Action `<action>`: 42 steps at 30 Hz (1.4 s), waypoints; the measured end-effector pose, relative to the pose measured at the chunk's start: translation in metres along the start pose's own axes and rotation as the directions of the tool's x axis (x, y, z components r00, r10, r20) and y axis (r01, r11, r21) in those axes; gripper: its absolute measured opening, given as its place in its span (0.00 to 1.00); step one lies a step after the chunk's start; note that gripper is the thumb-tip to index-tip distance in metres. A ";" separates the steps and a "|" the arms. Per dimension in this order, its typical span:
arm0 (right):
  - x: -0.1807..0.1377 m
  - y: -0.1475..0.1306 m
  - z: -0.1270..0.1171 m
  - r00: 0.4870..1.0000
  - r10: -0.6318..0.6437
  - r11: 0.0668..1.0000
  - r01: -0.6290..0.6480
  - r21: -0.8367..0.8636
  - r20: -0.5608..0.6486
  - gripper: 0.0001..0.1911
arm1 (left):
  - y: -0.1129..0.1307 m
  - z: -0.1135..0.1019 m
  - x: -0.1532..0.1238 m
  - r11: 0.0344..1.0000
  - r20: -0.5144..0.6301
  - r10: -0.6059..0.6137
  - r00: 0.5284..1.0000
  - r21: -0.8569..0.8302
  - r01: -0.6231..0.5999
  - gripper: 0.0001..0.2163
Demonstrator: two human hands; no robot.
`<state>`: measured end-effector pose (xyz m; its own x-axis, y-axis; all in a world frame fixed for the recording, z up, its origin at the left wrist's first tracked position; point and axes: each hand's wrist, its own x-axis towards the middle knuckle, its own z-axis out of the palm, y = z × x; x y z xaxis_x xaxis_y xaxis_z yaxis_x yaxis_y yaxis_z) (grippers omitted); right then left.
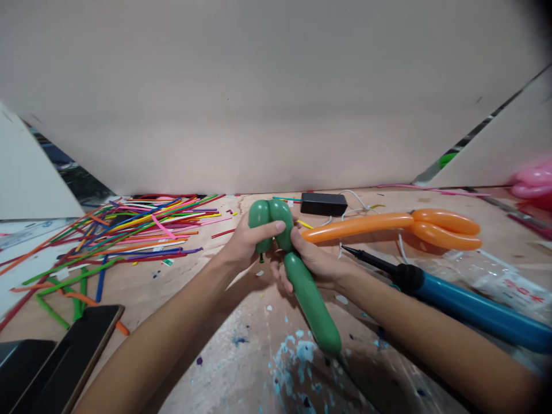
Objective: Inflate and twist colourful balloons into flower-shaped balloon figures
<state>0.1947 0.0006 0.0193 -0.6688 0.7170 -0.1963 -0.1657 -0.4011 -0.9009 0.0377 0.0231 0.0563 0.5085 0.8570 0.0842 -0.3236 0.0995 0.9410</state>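
A long green balloon (311, 302) is twisted into two short bubbles at the top and a long tail that points down toward me. My left hand (246, 241) is closed round the two top bubbles, thumb laid across them. At the twist just below, my right hand (311, 261) pinches the balloon and holds the upper end of the tail.
A heap of uninflated balloons in many colours (125, 236) lies at the left. An orange twisted balloon (397, 227), a black box (323, 203) with white cable and a blue hand pump (470, 305) lie at the right. A dark phone (73, 356) rests at bottom left. A wall stands behind.
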 end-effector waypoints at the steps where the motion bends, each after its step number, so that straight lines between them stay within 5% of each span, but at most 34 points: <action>1: 0.001 -0.002 0.001 1.000 0.015 0.997 -0.015 0.070 0.000 0.39 | 0.001 0.001 0.001 0.999 -0.057 0.024 0.998 -0.036 -0.026 0.17; 6: -0.003 -0.015 0.004 0.998 0.061 0.951 -0.069 0.302 0.035 0.19 | 0.001 0.003 0.005 0.985 -0.225 0.024 0.974 -0.160 -0.061 0.15; 10: -0.002 -0.012 0.007 0.998 0.036 0.960 -0.021 0.278 -0.046 0.12 | -0.001 0.003 0.006 0.981 -0.279 0.124 0.952 -0.108 -0.159 0.13; 16: 0.000 -0.008 0.022 0.979 -0.077 0.992 0.055 -0.116 -0.191 0.17 | -0.011 0.007 0.008 0.920 -0.360 0.390 0.847 0.111 -0.377 0.19; 21: 0.006 -0.007 0.026 0.900 -0.304 0.877 0.135 -0.462 -0.313 0.14 | -0.017 0.014 0.008 0.880 -0.425 0.475 0.771 0.211 -0.425 0.21; 25: 0.009 0.000 0.021 0.778 -0.568 0.669 0.246 -0.701 -0.268 0.18 | -0.013 0.016 0.010 0.900 -0.494 0.423 0.760 0.137 -0.413 0.19; 29: 0.008 0.004 0.015 0.497 -0.866 0.193 0.234 -0.953 -0.054 0.28 | -0.010 0.017 0.012 0.910 -0.558 0.377 0.739 0.076 -0.407 0.15; 32: 0.006 0.003 0.014 0.516 -0.849 0.008 0.223 -0.975 0.111 0.13 | -0.010 0.019 0.011 0.922 -0.565 0.346 0.749 0.056 -0.384 0.16; 34: 0.006 0.001 0.014 0.577 -0.806 -0.014 0.202 -0.979 0.131 0.04 | -0.013 0.021 0.009 0.923 -0.568 0.346 0.747 0.065 -0.379 0.17; 37: 0.006 0.001 0.014 0.621 -0.773 -0.014 0.187 -0.982 0.130 0.04 | -0.017 0.020 0.008 0.922 -0.573 0.355 0.739 0.085 -0.378 0.18; 40: 0.004 0.001 0.015 0.604 -0.793 0.076 0.232 -0.970 0.082 0.06 | -0.018 0.019 0.008 0.917 -0.567 0.367 0.738 0.090 -0.387 0.18; 42: 0.003 0.000 0.018 0.561 -0.827 0.217 0.264 -0.940 -0.033 0.08 | -0.015 0.019 0.008 0.920 -0.549 0.355 0.757 0.058 -0.389 0.17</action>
<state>0.1800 -0.0076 0.0256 -0.2143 0.7530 0.6221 0.4684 0.6381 -0.6111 0.0619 0.0185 0.0492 -0.1677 0.9615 0.2177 -0.4485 -0.2711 0.8517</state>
